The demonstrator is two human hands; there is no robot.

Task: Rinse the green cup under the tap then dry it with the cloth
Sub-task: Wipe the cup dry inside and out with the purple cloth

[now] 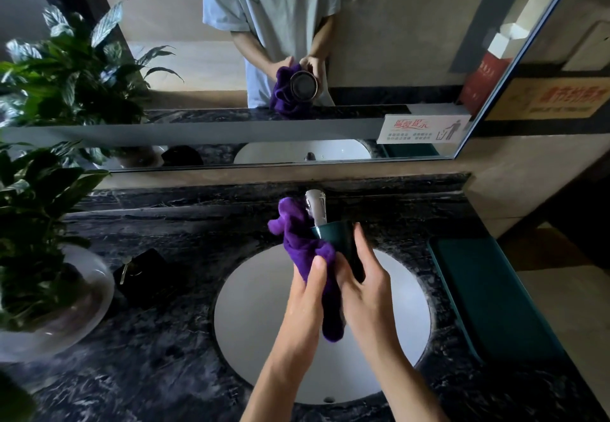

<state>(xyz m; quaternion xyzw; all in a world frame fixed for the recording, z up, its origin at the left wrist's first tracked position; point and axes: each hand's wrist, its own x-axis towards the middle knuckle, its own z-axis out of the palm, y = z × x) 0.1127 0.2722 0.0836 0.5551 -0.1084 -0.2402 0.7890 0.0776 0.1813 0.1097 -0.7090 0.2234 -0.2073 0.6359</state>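
A: How is the green cup [343,243] held?

B: It is clasped on its side by the right hand [363,293], fingers laid along the wall, above the white basin [251,316] and just in front of the chrome tap [316,207]. The purple cloth [307,256] is gripped by the left hand [305,293] and pressed to the cup's rim.

A: What could be spoiled from here?

B: The cup could be let slip, since a rinsed wall is likely slick; the basin would be struck. The cloth's hanging tail could also be wetted if the tap is brushed.
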